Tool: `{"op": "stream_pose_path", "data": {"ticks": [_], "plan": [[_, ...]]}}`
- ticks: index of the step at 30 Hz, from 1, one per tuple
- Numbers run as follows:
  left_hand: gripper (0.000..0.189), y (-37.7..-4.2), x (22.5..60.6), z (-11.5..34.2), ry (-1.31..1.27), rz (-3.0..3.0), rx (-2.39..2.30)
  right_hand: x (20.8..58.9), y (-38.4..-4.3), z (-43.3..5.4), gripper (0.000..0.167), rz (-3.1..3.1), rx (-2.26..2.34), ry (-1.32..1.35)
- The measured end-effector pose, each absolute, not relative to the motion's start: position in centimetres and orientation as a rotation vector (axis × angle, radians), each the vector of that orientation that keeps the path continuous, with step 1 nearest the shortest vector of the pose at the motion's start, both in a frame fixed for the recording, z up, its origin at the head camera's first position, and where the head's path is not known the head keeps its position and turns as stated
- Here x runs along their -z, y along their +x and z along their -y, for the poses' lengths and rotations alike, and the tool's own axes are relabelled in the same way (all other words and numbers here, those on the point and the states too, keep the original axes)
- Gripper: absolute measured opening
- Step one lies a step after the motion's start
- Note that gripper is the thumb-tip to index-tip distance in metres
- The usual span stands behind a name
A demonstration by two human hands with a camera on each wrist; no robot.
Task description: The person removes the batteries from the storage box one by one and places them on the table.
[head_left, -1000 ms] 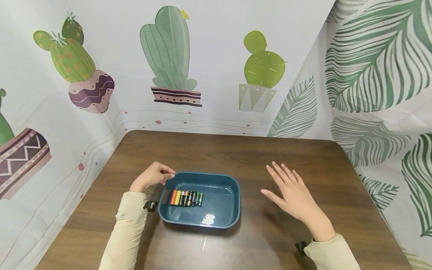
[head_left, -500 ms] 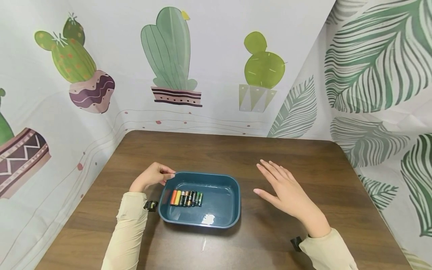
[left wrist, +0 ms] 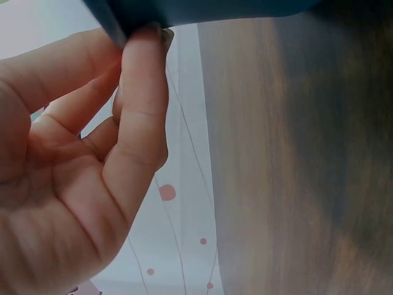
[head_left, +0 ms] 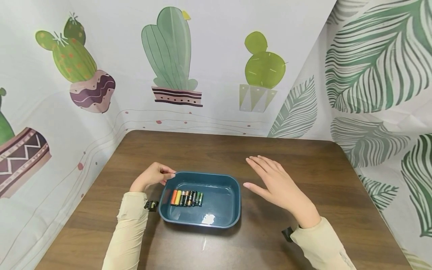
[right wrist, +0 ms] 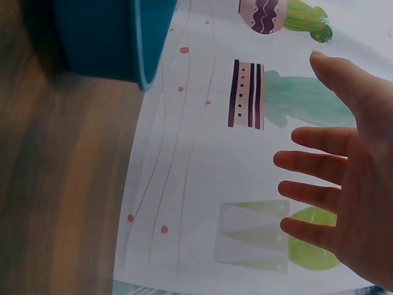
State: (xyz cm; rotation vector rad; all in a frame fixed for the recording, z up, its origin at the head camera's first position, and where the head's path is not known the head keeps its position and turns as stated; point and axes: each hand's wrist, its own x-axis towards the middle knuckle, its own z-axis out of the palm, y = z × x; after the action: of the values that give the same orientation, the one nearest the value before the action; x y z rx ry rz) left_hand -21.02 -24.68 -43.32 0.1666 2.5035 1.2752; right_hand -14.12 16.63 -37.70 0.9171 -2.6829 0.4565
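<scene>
In the head view a brown table (head_left: 219, 150) is running to its far edge at twelve o'clock, below a cactus-print wall (head_left: 219, 45). The left hand (head_left: 152, 177) is pinching the ten-o'clock corner of a blue tray (head_left: 219, 202) (only its wrist view is showing the palm), batteries (head_left: 186, 198) are lying inside toward nine o'clock, and the straight-fingered right hand (head_left: 280, 185), holding nothing, is hovering beyond three.

The printing on the batteries (head_left: 187, 198) is too small to read. The head view's bottom edge cuts off both sleeves (head_left: 127, 228) and the table (head_left: 303, 165). In each wrist view, the top edge crops the tray (right wrist: 101, 40), its inside hidden; the left hand (left wrist: 92, 153) and right hand (right wrist: 365, 178) run past the side edges.
</scene>
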Motion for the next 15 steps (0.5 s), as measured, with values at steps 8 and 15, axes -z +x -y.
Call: {"op": "stream_pose_path", "data": {"ticks": [8, 15], "plan": [[0.019, -21.1, 43.5, 24.8, 0.173, -2.517, -1.266, 36.7, -15.0, -14.7, 0.069, 2.654, -0.461, 0.99], [0.018, -20.9, 43.6, 25.1, 0.227, -2.495, -1.308, 36.1, -15.6, -12.9, 0.068, 2.66, -0.461, 1.037]]}}
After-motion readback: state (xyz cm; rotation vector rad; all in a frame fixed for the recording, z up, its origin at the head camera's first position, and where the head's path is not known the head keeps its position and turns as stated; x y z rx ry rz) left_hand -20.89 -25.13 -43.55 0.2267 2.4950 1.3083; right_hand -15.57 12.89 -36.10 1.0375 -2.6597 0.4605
